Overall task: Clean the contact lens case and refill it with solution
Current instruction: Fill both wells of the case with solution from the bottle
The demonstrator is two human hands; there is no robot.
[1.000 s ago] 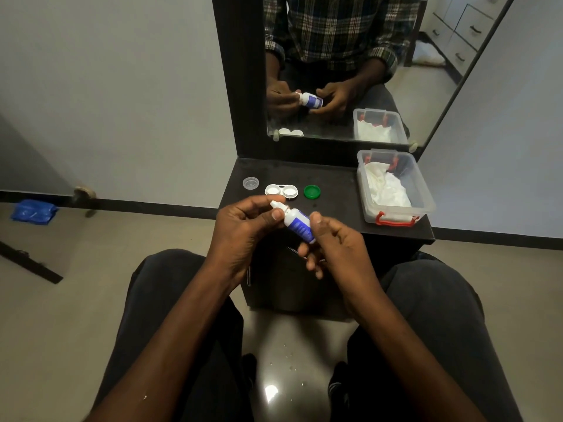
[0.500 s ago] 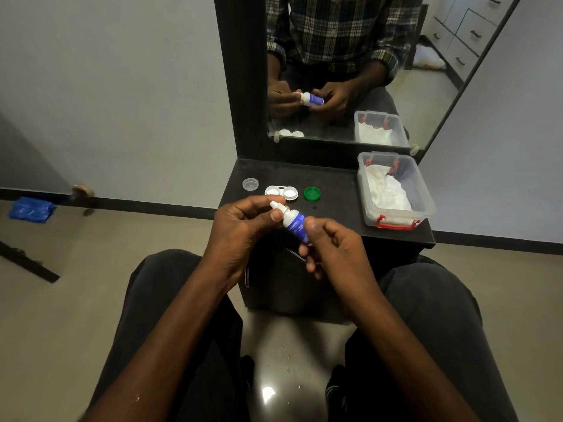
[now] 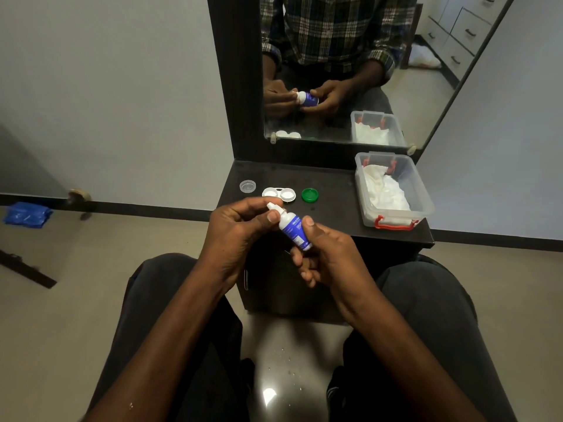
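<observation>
Head view: right hand [image 3: 327, 254] wraps round the little blue bottle [image 3: 295, 231], tipped w/ its tip up and left. Left hand [image 3: 240, 236] pinches the white cap [image 3: 275, 208], prob. to twist it off or on. Lens case [image 3: 279, 194] sits open on the dark table [image 3: 332, 190], just past the hands, not touching them. Clear lid [image 3: 247, 186] and green lid [image 3: 310, 195] lie on each side, so the cups are ready to fill.
</observation>
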